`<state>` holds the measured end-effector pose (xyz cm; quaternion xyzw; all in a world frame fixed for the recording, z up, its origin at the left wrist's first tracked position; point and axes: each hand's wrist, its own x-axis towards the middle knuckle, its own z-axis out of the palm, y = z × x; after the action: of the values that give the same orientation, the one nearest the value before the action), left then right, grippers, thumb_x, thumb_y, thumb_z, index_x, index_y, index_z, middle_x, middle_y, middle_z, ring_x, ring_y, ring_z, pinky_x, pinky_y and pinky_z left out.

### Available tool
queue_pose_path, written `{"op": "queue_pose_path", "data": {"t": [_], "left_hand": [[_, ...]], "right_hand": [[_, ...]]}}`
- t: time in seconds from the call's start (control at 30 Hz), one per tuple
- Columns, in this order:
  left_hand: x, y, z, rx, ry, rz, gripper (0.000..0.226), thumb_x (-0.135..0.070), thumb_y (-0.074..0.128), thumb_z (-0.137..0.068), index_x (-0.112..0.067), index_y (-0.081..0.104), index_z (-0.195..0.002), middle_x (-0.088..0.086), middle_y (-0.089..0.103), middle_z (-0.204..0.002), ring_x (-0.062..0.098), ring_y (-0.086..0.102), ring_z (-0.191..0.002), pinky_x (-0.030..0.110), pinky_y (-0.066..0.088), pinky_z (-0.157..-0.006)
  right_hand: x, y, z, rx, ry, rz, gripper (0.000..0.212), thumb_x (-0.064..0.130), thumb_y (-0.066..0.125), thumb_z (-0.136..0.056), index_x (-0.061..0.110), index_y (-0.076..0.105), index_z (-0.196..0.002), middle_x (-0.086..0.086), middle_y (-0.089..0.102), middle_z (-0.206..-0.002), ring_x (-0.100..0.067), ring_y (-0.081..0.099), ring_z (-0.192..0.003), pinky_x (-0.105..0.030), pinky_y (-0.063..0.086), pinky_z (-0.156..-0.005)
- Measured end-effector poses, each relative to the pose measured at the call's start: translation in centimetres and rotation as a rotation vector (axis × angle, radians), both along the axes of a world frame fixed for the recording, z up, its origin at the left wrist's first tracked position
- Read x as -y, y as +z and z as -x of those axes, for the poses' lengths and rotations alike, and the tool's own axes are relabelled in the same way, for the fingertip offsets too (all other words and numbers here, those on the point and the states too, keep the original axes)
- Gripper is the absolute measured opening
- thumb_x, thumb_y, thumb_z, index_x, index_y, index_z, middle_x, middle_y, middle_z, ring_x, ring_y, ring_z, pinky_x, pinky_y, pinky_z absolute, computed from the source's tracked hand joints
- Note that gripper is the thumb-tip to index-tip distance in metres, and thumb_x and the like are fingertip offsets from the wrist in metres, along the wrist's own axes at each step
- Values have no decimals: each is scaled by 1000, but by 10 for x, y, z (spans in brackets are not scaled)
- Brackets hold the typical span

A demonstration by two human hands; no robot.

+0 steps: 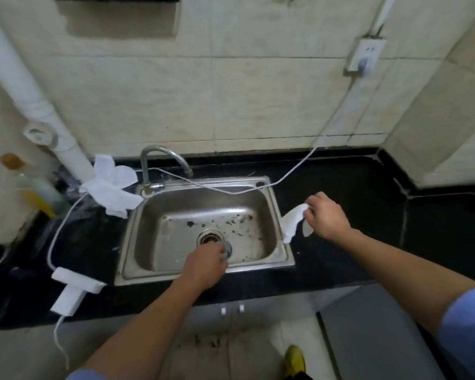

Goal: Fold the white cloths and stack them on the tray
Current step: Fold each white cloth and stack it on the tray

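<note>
A white cloth [292, 222] was lifted in the right hand [327, 218] beside the sink [279, 204]; the small grey object [226, 249] gripped by the left hand [206, 270] was judged to need releasing before folding.

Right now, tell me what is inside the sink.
Inside the sink: a drain, dark specks, and the left hand gripping a grey round piece. The hand covers the basin floor beneath it.
</note>
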<state>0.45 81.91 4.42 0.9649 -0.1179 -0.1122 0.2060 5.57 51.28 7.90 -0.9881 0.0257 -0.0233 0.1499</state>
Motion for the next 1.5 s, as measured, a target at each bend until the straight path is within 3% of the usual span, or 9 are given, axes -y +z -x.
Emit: {"op": "queue_pose_path", "data": {"t": [0.23, 0.47, 0.73, 0.93, 1.1, 1.17, 1.27, 1.37, 1.5], "left_hand": [[119, -5, -16, 6, -128, -30, 27, -31, 50, -92, -20, 58, -116, 1, 61, -114, 20, 58, -101, 34, 48, -81], [221, -24, -20, -54, -101, -64, 21, -29, 52, -92, -21, 60, -110, 1, 62, -110, 20, 58, -97, 30, 45, -77], [270, -56, -13, -136, -173, -187, 16, -28, 51, -90, -19, 60, -101, 3, 63, -101, 22, 60, -90, 32, 47, -72], [295, -71, -41, -207, -189, -196, 17, -29, 53, -90, -20, 60, -102, 3, 62, -101, 22, 60, -92, 32, 46, -74], [332, -78, -82, -358, 23, -43, 27, -35, 56, -90, -11, 63, -81, 4, 65, -78, 21, 62, -73, 33, 52, -68], [345, -85, -100, -479, 155, 58, 38, -41, 58, -88, -11, 59, -66, 4, 62, -67, 20, 60, -63, 32, 52, -63], [361, -102, -120, -613, 295, 211, 33, -41, 65, -82, -12, 64, -66, 7, 69, -70, 25, 68, -68, 40, 58, -71], [371, -109, -128, -599, 342, 258, 16, -21, 68, -78, -12, 65, -65, 8, 69, -69, 25, 68, -67, 41, 59, -71], [364, -103, -138, -428, 329, 382, 14, -10, 68, -78, -4, 59, -68, 8, 63, -68, 21, 59, -68, 28, 47, -62]], "right_hand": [[136, -6, 20, 3, -207, -38, 16, 23, 51, -91, 17, 60, -102, 1, 52, -96, -24, 58, -83, -36, 46, -70], [198, -45, 15, -39, -138, -60, 19, 23, 48, -92, 18, 58, -107, -3, 52, -107, -30, 59, -87, -34, 41, -67], [225, -135, 71, -572, 114, 27, 31, 22, 53, -89, 21, 58, -120, 0, 40, -135, -23, 42, -119, -39, 47, -90], [253, -121, 50, -436, -16, -127, 36, 34, 55, -88, 28, 59, -123, 5, 53, -130, -19, 57, -111, -33, 47, -91], [269, -111, 7, -332, -177, -139, 38, 35, 52, -92, 22, 56, -128, -1, 57, -125, -22, 55, -114, -36, 48, -91], [264, -113, -10, -380, -224, -178, 45, 40, 53, -93, 21, 51, -133, -2, 55, -130, -22, 53, -119, -37, 47, -95], [255, -121, -30, -536, -285, -260, 54, 49, 58, -88, 20, 52, -133, -2, 59, -128, -23, 57, -114, -36, 48, -91], [254, -129, -32, -670, -297, -282, 30, 38, 64, -86, 19, 66, -108, -4, 67, -104, -21, 63, -93, -32, 50, -73], [276, -128, -18, -455, -342, -330, 18, 30, 53, -93, 19, 60, -105, -6, 67, -97, -25, 64, -90, -35, 50, -70]]}}
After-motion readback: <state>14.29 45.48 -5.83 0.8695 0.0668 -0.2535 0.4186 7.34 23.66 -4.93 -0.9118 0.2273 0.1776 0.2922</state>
